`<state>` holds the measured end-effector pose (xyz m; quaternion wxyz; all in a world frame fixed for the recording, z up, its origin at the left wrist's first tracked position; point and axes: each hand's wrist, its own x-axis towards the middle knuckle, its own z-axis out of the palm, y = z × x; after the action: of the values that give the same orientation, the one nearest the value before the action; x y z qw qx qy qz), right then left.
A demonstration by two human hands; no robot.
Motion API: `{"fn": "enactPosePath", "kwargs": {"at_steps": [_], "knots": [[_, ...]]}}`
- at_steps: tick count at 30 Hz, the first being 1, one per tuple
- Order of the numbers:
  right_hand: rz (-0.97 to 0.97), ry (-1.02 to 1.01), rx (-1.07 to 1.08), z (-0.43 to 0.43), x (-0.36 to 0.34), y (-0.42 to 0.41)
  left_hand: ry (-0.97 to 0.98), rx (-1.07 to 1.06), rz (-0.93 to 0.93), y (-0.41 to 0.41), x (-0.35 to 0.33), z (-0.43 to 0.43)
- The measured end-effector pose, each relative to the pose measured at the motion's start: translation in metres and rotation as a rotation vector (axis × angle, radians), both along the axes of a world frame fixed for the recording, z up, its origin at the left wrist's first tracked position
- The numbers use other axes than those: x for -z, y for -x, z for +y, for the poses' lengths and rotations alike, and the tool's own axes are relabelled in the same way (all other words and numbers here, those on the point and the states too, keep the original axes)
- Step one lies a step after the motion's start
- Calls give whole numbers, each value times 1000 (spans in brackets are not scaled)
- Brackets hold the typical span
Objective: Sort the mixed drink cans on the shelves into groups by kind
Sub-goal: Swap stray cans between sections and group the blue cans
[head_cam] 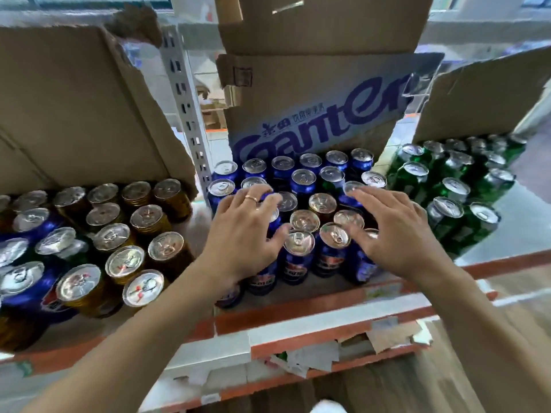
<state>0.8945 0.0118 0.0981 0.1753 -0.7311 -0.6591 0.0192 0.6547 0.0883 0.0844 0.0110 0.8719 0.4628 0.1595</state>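
Hands both over the middle group of cans on the shelf (298, 324), near its front edge and set apart from each other. Left hand (247, 231) with fingers curved over the top of a blue can (273, 223) and thumb beside its wall; firm grip or only a touch, cannot tell. Right hand (387, 231) spread and loose over the can tops, holding nothing. Mostly blue cans (302, 180) here, in front of the printed carton (313, 120), with a few gold cans (323, 204) standing among them in the centre. Toward the left end of the shelf the gold group (143, 219), with some blue ones (29, 225) mixed in; toward the right end the green group (447, 189).

Probably the step now: taking the wrong cans out of the blue group. Take one can at a time from above, by the rim, with fingers on opposite sides. Lift straight up before moving sideways, to avoid knocking the touching neighbours. Steady those neighbours with the free hand. Carry gold to the left end and bring blue back on the return. Set down well back from the front edge.
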Motion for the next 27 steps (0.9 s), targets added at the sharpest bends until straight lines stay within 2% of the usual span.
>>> {"fn": "enactPosePath", "kwargs": {"at_steps": [7,15,21,24,27], "knots": [[-5,29,84,9,7,-53,72,79,32,-65,7,25],[-54,321,95,56,12,-104,255,-5,244,-127,14,60],[183,663,172,92,36,-111,330,-60,422,-161,18,66],[227,682,177,102,41,-110,438,-101,443,-172,18,68],[230,654,187,107,41,-113,517,-139,379,-177,17,72]]}}
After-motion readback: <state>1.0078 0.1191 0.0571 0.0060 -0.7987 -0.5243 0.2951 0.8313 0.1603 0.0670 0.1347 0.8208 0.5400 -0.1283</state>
